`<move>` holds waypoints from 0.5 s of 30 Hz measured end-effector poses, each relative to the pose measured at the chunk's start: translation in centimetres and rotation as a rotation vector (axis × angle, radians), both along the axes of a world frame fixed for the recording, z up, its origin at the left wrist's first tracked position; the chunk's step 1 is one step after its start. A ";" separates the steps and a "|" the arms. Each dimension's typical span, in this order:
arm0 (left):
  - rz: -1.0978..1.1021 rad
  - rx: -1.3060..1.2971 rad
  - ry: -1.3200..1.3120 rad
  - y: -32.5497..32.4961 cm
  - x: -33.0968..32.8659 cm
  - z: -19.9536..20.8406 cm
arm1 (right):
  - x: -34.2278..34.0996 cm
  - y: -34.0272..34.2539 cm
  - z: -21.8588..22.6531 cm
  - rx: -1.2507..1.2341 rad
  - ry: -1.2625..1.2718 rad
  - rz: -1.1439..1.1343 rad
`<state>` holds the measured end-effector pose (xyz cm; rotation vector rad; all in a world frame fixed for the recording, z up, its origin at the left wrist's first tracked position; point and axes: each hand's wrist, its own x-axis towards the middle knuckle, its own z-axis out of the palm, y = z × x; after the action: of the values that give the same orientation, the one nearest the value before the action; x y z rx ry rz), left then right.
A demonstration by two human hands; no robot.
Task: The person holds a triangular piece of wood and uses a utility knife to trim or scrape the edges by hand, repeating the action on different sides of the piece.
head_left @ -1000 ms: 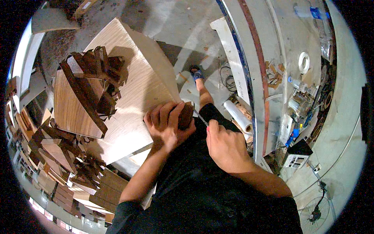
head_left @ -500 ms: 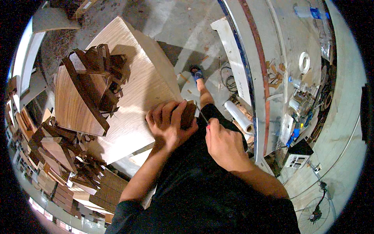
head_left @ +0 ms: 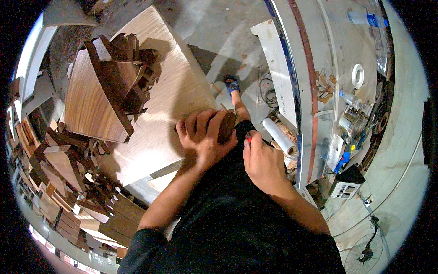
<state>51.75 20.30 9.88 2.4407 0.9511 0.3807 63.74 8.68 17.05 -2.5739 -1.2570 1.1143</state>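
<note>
At the near right edge of a pale wood-grained block (head_left: pixel 157 109), my left hand (head_left: pixel 203 137) is wrapped over a small dark brown wooden piece (head_left: pixel 227 127). Its fingers lie across the top of the piece, and the thumb is on the near side. Just to the right, my right hand (head_left: pixel 264 162) is closed round a slim hand tool with a red part (head_left: pixel 248 138) at the thumb. Most of that tool is hidden in the fist, and its tip is hard to make out against my dark clothing. The tool and the piece look slightly apart.
Dark wooden offcuts (head_left: pixel 98 93) are heaped on the block's left side, with more pieces (head_left: pixel 59 164) below them. To the right stand a roll of clear film (head_left: pixel 279 137) and a long grey table (head_left: pixel 315 59) bearing bottles, a tape roll (head_left: pixel 357 76) and wood scraps. A fan (head_left: pixel 365 253) is at lower right.
The slim tool's thin blade, visible beside the wooden piece before, has drawn back toward me with my right hand. My left hand keeps hold of the piece, which has tilted slightly. The view has shifted.
</note>
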 end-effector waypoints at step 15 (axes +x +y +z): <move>0.020 0.030 -0.050 0.0 0.1 -0.5 | -0.4 0.0 -0.7 0.025 0.032 -0.061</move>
<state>51.81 20.26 9.43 2.4383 0.9561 0.4635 63.35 8.72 16.31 -2.5481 -1.1692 1.1166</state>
